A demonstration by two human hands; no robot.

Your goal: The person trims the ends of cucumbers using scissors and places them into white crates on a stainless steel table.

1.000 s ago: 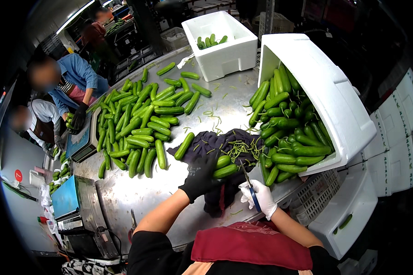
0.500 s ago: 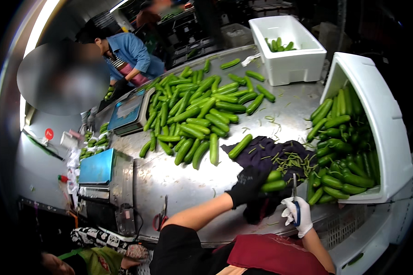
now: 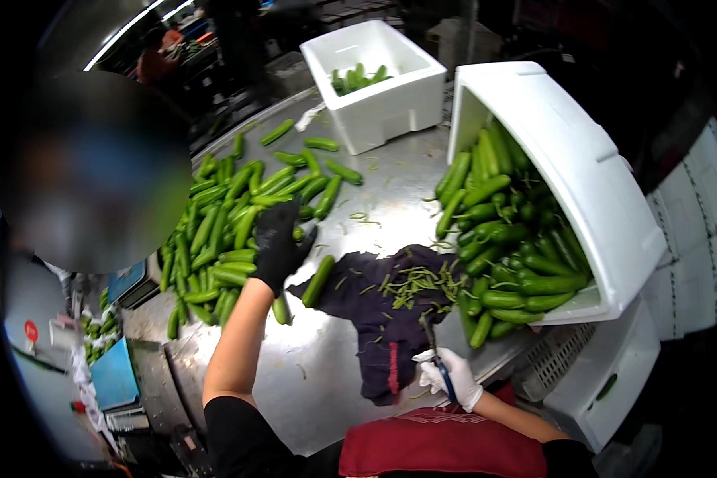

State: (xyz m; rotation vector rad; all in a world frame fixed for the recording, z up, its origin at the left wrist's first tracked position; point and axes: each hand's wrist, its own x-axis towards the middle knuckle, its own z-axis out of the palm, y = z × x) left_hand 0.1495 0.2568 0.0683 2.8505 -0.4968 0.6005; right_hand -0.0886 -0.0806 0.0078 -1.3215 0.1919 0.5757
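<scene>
The left hand (image 3: 283, 243), in a black glove, is over the right side of the pile (image 3: 211, 227) of green cucumbers on the metal surface (image 3: 311, 370). Its thumb stands apart from the fingers, and a cucumber end (image 3: 298, 234) shows beside them; whether this grip pinches anything, I cannot tell.

The right hand (image 3: 454, 378), in a white glove, has its grip closed around the blue handles of the scissors (image 3: 431, 341), whose blades point away from the person, over the right part of the dark cloth (image 3: 374, 338). The cloth lies rumpled, with a red strip (image 3: 393, 366) near its lower end. Thin green trimmings (image 3: 414, 284) are heaped on its upper right part, with a few scattered farther left. A lone cucumber (image 3: 318, 281) lies at its left edge, apart from the pile.

Right of the cloth, a large white box (image 3: 566, 159) rests on its side, its opening toward the cloth and many cucumbers (image 3: 526, 243) inside, some spilling past the rim. At the far edge of the surface, an upright white box (image 3: 390, 111) holds a few more cucumbers (image 3: 358, 79).
</scene>
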